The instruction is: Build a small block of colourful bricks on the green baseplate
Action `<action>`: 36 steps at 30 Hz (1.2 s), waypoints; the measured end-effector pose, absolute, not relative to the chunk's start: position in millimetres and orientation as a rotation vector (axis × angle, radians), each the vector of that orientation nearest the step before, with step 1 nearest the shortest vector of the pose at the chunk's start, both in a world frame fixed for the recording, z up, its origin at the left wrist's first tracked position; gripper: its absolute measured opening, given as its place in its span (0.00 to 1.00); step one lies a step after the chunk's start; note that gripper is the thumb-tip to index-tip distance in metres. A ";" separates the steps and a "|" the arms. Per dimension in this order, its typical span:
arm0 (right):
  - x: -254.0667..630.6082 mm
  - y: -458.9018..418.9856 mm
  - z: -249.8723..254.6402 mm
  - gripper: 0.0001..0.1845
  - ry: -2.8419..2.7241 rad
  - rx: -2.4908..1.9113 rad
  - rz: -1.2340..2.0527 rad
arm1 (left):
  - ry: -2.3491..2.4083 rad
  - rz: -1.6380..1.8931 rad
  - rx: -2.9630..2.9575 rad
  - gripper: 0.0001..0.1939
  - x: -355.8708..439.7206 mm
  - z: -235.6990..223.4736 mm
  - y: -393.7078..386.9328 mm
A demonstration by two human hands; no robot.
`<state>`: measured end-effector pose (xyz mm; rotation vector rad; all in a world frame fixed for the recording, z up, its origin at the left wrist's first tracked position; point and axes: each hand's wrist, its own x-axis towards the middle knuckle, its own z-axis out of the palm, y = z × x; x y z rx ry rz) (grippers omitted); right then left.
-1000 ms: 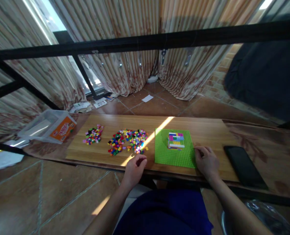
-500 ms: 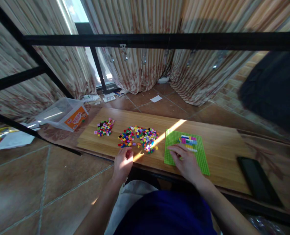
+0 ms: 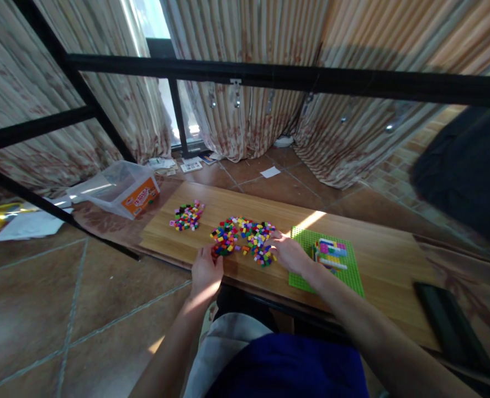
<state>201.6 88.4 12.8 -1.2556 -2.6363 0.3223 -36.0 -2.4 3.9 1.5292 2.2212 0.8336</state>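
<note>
My left hand (image 3: pixel 206 272) rests at the near edge of the larger pile of small toy bricks (image 3: pixel 245 228). Its thumb and fingers are apart beside some red bricks, and I make out nothing held. At the right side of that pile is my right hand (image 3: pixel 286 253), fingers stretched toward the bricks; its fingertips are small and partly hidden. My right forearm passes over the green baseplate (image 3: pixel 303 280). On this plate stands a small brick build (image 3: pixel 331 250) in white, pink, blue and yellow layers.
A smaller brick pile (image 3: pixel 189 214) lies on the left of the wooden table (image 3: pixel 377 265). Beyond it stands a clear plastic box (image 3: pixel 120 185) with an orange label. A dark phone-like slab (image 3: pixel 452 326) lies at the right. A black metal bar (image 3: pixel 269 74) crosses above.
My right hand has moved left from the baseplate to the brick pile, uncovering the brick build. My left hand has come closer to the red bricks. The view has shifted slightly.
</note>
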 end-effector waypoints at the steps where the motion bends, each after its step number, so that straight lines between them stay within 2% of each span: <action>1: 200.2 88.8 12.7 0.12 -2.630 -1.265 0.325 | 2.205 0.840 1.539 0.17 -35.3 3.3 -0.7; 7: 194.0 74.8 21.6 0.11 -2.445 -1.360 0.366 | 2.185 0.880 1.535 0.17 -33.8 -0.1 1.2; 15: 240.9 10.7 25.6 0.15 -1.702 -1.419 0.875 | 2.171 0.874 1.633 0.15 -40.1 -7.5 -3.3; 18: 273.0 -4.6 18.9 0.17 -1.426 -1.466 0.927 | 2.182 0.859 1.645 0.16 -42.3 -8.0 -0.8; 23: 319.3 -1.6 20.3 0.16 -1.248 -1.523 0.784 | 2.209 0.800 1.665 0.17 -44.3 -5.8 4.7; 30: 325.6 25.2 37.6 0.12 -1.733 -1.601 0.315 | 2.230 0.784 1.682 0.16 -42.8 -2.7 6.0; 36: 321.1 41.6 30.2 0.12 -1.825 -1.655 0.203 | 2.230 0.758 1.707 0.18 -43.6 -2.7 6.1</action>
